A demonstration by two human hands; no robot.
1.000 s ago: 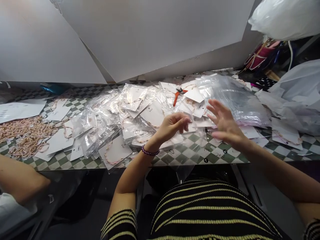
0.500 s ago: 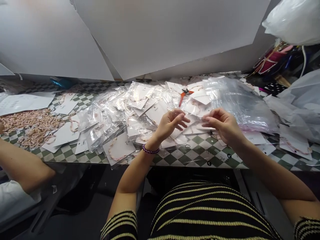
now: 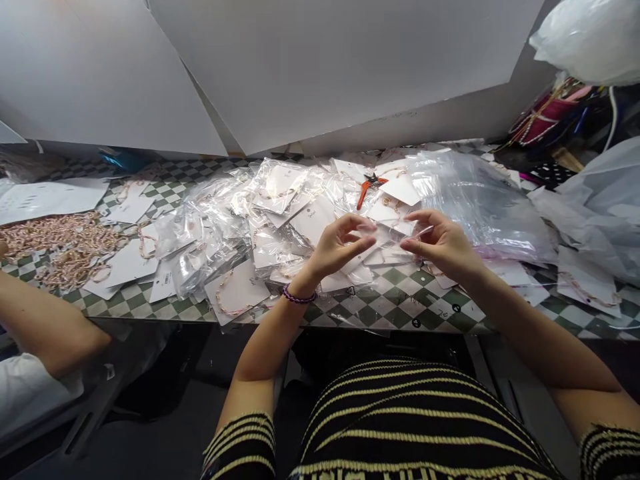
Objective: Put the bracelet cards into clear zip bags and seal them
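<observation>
Clear plastic film [image 3: 414, 231] is being framed by the right hand [image 3: 447, 249], its grip unclear, above the bench [image 3: 395, 303], while the left hand [image 3: 336, 249] is being held farther left, fingers and thumb parted.

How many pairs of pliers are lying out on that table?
1: the orange-handled pliers, lying among the bagged cards, beyond the left hand and right hand. Others may be hidden underneath.
</observation>
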